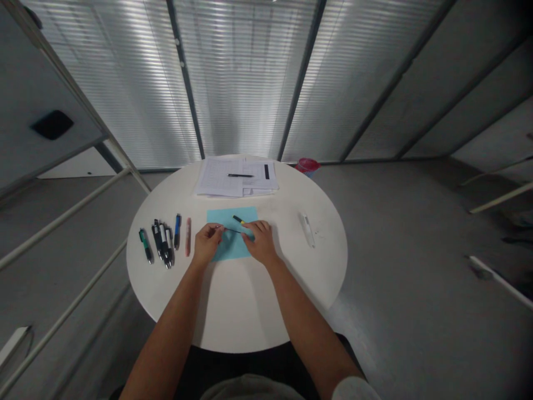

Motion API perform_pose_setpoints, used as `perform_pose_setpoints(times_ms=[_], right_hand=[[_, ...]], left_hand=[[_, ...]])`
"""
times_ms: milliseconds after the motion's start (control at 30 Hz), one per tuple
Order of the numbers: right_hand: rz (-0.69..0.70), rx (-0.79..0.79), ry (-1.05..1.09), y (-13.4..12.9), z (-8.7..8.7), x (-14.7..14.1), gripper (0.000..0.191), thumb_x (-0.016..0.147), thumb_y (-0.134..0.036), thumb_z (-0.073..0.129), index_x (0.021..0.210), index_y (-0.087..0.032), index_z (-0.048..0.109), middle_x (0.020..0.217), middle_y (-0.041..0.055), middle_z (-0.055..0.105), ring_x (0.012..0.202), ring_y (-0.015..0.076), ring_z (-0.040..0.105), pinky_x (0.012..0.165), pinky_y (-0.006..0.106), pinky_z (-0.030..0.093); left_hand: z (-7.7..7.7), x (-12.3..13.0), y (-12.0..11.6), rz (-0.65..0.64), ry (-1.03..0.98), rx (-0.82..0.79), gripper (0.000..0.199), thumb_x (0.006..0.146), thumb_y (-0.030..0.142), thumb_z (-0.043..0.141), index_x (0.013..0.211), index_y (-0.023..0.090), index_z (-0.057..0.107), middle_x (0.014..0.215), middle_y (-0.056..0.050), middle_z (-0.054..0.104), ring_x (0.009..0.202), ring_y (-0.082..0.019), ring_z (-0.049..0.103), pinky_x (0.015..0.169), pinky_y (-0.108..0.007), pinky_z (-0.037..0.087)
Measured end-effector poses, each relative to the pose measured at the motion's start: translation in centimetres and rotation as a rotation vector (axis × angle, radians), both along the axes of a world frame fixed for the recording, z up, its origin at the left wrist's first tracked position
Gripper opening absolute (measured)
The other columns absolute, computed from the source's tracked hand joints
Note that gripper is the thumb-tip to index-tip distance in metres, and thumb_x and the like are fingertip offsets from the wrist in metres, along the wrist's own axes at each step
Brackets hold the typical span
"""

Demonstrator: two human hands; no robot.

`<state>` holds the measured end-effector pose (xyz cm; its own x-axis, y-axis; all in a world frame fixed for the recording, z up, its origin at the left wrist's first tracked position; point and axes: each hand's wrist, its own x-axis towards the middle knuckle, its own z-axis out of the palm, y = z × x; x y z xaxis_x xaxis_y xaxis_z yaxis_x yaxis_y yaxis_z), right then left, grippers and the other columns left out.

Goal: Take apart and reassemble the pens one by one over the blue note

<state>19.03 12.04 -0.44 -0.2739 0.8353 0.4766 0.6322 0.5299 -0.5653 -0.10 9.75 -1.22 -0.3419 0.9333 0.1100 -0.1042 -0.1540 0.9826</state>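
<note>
My left hand (208,243) pinches one end of a thin black pen refill (235,230) above a light blue sheet of paper (231,250). The other end of the refill runs into the fingers of my right hand (260,242), which rests at the sheet's right side. Just above the refill, a short yellow-and-black pen part (239,219) lies close to my right fingertips. The sheet lies on a round white table (245,314), partly covered by both hands.
Several pens (162,242) and a red marker (188,237) lie left of the sheet. A white pen-like object (307,229) lies on the right. Papers (220,178) with a black pen (240,175) lie at the far edge, and a red-rimmed cup (308,165) stands beyond it.
</note>
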Motion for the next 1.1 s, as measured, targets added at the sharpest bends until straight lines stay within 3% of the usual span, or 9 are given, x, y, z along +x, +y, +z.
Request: perform_pose_setpoints(times_ms=[133, 367, 533, 733, 900, 1000, 1100], right_hand=[[0.021, -0.055, -0.065, -0.1, -0.4, -0.3, 0.015, 0.093, -0.033, 0.057, 0.093, -0.027, 0.071, 0.093, 0.0034, 0.070, 0.098, 0.0217, 0.053, 0.089, 0.038, 0.029], [0.065, -0.098, -0.136, 0.0, -0.3, -0.1, 0.014, 0.091, -0.036, 0.061, 0.095, -0.028, 0.072, 0.096, 0.0005, 0.071, 0.100, 0.0198, 0.052, 0.088, 0.036, 0.027], [-0.031, -0.117, -0.110, 0.2, -0.4, -0.1, 0.014, 0.092, -0.034, 0.059, 0.092, -0.027, 0.071, 0.095, 0.0007, 0.070, 0.098, 0.0191, 0.053, 0.086, 0.035, 0.028], [-0.163, -0.117, -0.065, 0.4, -0.4, 0.2, 0.010, 0.090, -0.027, 0.060, 0.090, -0.024, 0.069, 0.094, 0.0016, 0.069, 0.098, 0.0195, 0.054, 0.087, 0.034, 0.028], [-0.189, -0.119, -0.077, 0.5, -0.5, 0.1, 0.010, 0.089, -0.024, 0.059, 0.094, -0.024, 0.068, 0.094, 0.0016, 0.070, 0.097, 0.0203, 0.055, 0.086, 0.034, 0.028], [-0.163, -0.116, -0.108, 0.5, -0.7, -0.1, 0.009, 0.089, -0.025, 0.059, 0.095, -0.024, 0.067, 0.094, 0.0019, 0.070, 0.097, 0.0209, 0.055, 0.087, 0.035, 0.028], [-0.150, -0.124, -0.140, 0.5, -0.7, -0.1, 0.009, 0.088, -0.025, 0.060, 0.094, -0.025, 0.067, 0.093, 0.0019, 0.069, 0.096, 0.0208, 0.054, 0.086, 0.034, 0.028]], left_hand=[[-0.2, 0.0, 0.0, -0.003, 0.085, -0.006, 0.020, 0.073, 0.034, 0.076, 0.081, 0.017, 0.069, 0.073, -0.006, 0.070, 0.050, -0.010, 0.052, 0.048, -0.023, 0.041], [0.0, -0.1, 0.0, -0.003, 0.111, -0.025, 0.022, 0.076, 0.038, 0.071, 0.082, 0.017, 0.067, 0.074, -0.004, 0.069, 0.052, -0.010, 0.051, 0.050, -0.023, 0.042], [-0.1, -0.3, 0.2, 0.062, 0.105, -0.011, 0.021, 0.078, 0.038, 0.068, 0.082, 0.018, 0.065, 0.074, -0.003, 0.067, 0.051, -0.009, 0.051, 0.049, -0.023, 0.040], [-0.5, -0.5, 0.1, 0.129, 0.189, -0.035, 0.025, 0.080, 0.043, 0.066, 0.082, 0.019, 0.062, 0.053, 0.004, 0.053, 0.047, -0.010, 0.047, 0.047, -0.023, 0.036], [-0.2, 0.4, -0.5, 0.117, 0.622, -0.006, 0.027, 0.085, 0.045, 0.060, 0.081, 0.019, 0.064, 0.069, -0.003, 0.063, 0.060, -0.014, 0.053, 0.060, -0.028, 0.040], [0.1, 1.0, -0.7, 0.056, 0.957, 0.005, 0.027, 0.087, 0.043, 0.056, 0.083, 0.018, 0.067, 0.077, -0.007, 0.068, 0.072, -0.020, 0.059, 0.071, -0.033, 0.040], [0.4, 1.3, -0.8, 0.061, 1.172, -0.052, 0.029, 0.088, 0.043, 0.054, 0.086, 0.018, 0.069, 0.082, -0.009, 0.071, 0.084, -0.026, 0.061, 0.078, -0.038, 0.037]])
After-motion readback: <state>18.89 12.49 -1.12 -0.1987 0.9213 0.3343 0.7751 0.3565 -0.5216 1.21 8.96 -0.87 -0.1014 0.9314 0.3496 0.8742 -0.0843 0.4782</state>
